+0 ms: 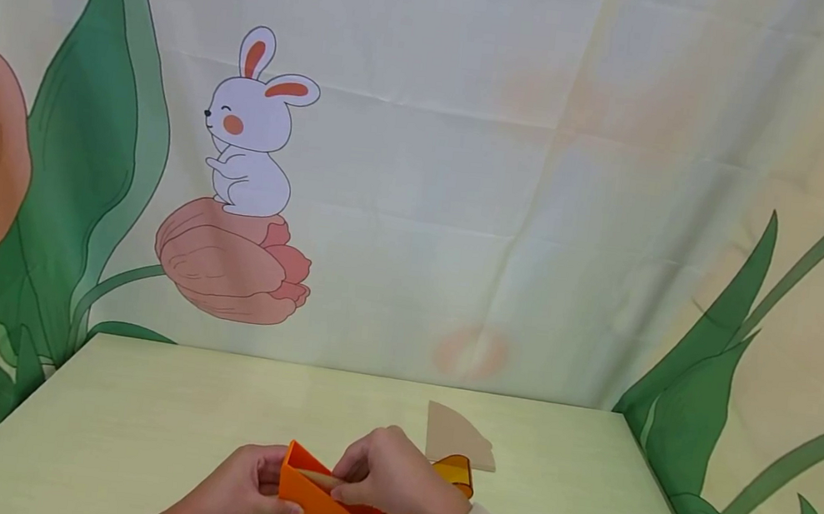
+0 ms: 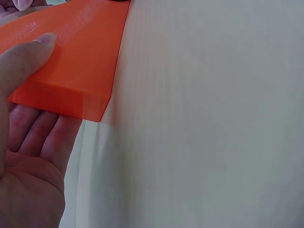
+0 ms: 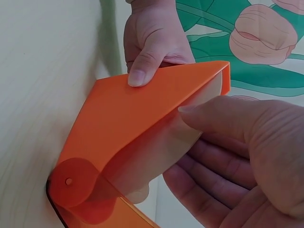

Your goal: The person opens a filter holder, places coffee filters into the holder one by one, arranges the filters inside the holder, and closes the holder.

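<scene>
A wedge-shaped orange case stands on the table, its translucent orange lid swung open to the right on a round hinge. My left hand grips the case's left end, thumb on the near side and fingers behind. At the mouth, my right hand pinches tan fan-shaped paper coffee filters between thumb and fingers. They sit partly inside the case, their lower part hidden by its wall. In the left wrist view, the left thumb lies flat on the case's side.
More tan coffee filters lie on the pale table behind the right hand, close to the open lid. A printed cloth with a rabbit and tulips hangs behind the table and along its sides.
</scene>
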Action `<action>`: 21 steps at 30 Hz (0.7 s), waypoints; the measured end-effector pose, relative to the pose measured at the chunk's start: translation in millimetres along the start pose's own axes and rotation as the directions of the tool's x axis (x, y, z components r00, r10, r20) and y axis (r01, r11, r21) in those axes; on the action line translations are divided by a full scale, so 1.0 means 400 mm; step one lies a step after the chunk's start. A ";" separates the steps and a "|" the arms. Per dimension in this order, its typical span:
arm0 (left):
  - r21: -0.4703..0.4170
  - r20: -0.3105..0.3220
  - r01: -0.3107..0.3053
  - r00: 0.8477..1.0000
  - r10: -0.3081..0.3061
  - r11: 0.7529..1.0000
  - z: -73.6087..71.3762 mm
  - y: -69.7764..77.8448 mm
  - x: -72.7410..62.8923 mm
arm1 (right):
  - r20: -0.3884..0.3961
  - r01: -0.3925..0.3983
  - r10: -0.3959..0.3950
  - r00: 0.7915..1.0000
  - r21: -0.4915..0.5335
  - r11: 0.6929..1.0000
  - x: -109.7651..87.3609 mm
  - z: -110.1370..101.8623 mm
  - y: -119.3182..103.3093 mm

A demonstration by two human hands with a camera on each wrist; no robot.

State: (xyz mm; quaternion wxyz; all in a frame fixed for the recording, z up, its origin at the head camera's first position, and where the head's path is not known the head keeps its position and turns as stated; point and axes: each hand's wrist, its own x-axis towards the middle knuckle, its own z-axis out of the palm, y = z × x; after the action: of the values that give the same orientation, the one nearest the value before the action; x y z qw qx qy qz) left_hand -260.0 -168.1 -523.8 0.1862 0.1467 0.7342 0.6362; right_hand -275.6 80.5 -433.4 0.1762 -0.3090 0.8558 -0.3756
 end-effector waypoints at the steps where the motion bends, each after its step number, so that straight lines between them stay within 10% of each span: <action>1: -0.001 0.000 0.000 1.000 0.000 1.000 0.000 0.000 0.000 | 0.000 0.000 0.000 1.000 0.002 1.000 0.000 -0.001 -0.001; 21: -0.016 0.000 -0.004 1.000 0.004 1.000 0.000 -0.002 0.000 | -0.030 0.019 -0.020 0.999 -0.023 1.000 -0.009 -0.033 -0.009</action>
State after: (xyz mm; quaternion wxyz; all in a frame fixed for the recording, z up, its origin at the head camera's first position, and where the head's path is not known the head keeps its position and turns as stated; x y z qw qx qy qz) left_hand -259.9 -168.1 -524.7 0.1861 0.1468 0.7288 0.6424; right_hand -278.6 87.9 -421.6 0.1559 -0.3135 0.8596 -0.3722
